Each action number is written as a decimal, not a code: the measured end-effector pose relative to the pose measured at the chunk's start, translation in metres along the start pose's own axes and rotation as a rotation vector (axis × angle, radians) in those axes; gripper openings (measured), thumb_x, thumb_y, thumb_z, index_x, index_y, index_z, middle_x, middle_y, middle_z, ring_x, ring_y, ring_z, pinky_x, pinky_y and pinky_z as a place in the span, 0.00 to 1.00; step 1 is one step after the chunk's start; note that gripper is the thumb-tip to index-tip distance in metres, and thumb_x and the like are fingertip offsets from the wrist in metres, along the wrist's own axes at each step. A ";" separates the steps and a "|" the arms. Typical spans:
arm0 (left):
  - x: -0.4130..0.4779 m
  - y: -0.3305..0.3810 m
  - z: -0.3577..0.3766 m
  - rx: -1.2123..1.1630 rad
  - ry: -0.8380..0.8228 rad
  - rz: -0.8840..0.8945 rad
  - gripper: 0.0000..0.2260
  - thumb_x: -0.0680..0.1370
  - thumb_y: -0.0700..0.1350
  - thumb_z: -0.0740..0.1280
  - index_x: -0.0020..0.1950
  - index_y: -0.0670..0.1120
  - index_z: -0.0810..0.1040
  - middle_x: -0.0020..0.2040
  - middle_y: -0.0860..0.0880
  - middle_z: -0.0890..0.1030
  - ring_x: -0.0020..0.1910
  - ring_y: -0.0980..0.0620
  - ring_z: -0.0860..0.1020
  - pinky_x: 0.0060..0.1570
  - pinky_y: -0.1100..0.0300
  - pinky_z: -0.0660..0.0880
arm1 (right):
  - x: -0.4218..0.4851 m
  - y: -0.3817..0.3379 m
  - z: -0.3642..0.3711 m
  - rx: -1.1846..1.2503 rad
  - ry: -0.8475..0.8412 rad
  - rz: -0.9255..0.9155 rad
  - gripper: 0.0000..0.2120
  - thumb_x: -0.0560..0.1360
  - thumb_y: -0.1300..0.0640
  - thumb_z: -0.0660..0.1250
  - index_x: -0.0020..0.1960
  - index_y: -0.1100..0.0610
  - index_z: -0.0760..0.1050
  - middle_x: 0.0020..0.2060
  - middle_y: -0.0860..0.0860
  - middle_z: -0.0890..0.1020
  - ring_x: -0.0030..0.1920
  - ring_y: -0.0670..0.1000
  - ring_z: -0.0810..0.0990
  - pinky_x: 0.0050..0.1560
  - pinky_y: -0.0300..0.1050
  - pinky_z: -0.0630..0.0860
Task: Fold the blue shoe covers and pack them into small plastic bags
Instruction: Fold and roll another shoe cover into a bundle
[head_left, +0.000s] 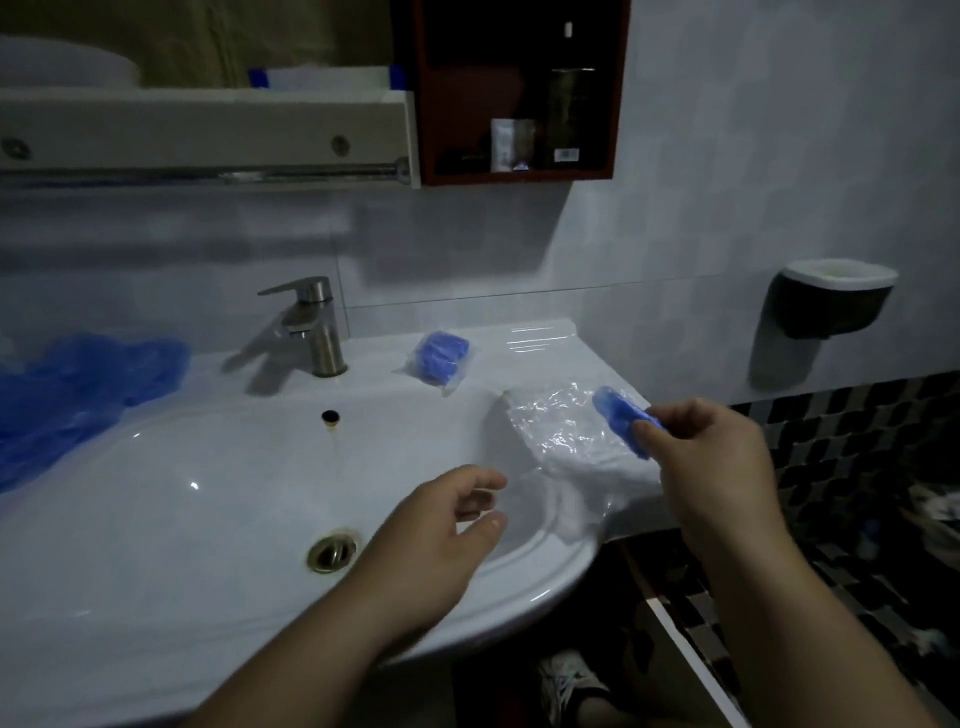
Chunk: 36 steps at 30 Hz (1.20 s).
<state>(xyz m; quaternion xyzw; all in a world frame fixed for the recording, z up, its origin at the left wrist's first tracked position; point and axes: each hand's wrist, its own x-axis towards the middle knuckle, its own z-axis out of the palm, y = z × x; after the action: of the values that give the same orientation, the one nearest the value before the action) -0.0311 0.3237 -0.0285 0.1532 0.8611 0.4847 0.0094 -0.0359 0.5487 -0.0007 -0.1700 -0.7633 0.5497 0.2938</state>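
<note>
A dim tiled bathroom's white sink surface (171, 519) carries one faucet (317, 322), one heap of blue shoe covers (78, 395) at left, one packed bag (440, 358) and one stack of clear plastic bags (566, 436). The right hand (711, 452) pinches one folded shoe cover (618, 415) over the stack; the left hand (441, 535) hovers relaxed, empty.

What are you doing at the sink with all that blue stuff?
A person is packing shoe covers at a white ceramic sink. Their right hand pinches a folded blue plastic shoe cover above a pile of clear plastic bags on the sink's right ledge. The left hand hovers open over the basin, holding nothing. One clear bag already stuffed with a blue cover lies near the steel tap, and a heap of loose blue covers waits on the left.
</note>
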 end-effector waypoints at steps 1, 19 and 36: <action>0.004 0.002 0.004 -0.024 -0.014 -0.005 0.10 0.79 0.44 0.68 0.59 0.56 0.78 0.54 0.58 0.82 0.56 0.64 0.79 0.56 0.65 0.75 | 0.001 0.001 -0.001 0.031 -0.020 0.022 0.03 0.70 0.61 0.73 0.38 0.57 0.81 0.32 0.51 0.83 0.30 0.47 0.76 0.33 0.40 0.70; -0.020 0.008 -0.040 -0.177 0.626 -0.143 0.04 0.75 0.45 0.72 0.41 0.49 0.85 0.35 0.53 0.85 0.35 0.54 0.82 0.38 0.57 0.79 | -0.060 -0.038 0.036 0.155 -0.450 -0.111 0.04 0.69 0.64 0.75 0.38 0.59 0.81 0.34 0.57 0.84 0.33 0.47 0.78 0.37 0.39 0.73; -0.069 -0.005 -0.067 0.717 0.469 0.087 0.28 0.62 0.41 0.81 0.59 0.51 0.77 0.55 0.52 0.76 0.39 0.51 0.82 0.32 0.56 0.82 | -0.146 -0.074 0.109 -0.170 -0.380 -0.407 0.08 0.66 0.53 0.75 0.33 0.49 0.76 0.31 0.44 0.79 0.34 0.40 0.78 0.33 0.29 0.70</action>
<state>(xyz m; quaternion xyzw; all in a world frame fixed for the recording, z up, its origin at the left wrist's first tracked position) 0.0221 0.2467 -0.0060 0.0686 0.9467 0.1765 -0.2607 0.0117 0.3578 0.0065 0.0684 -0.8663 0.4356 0.2346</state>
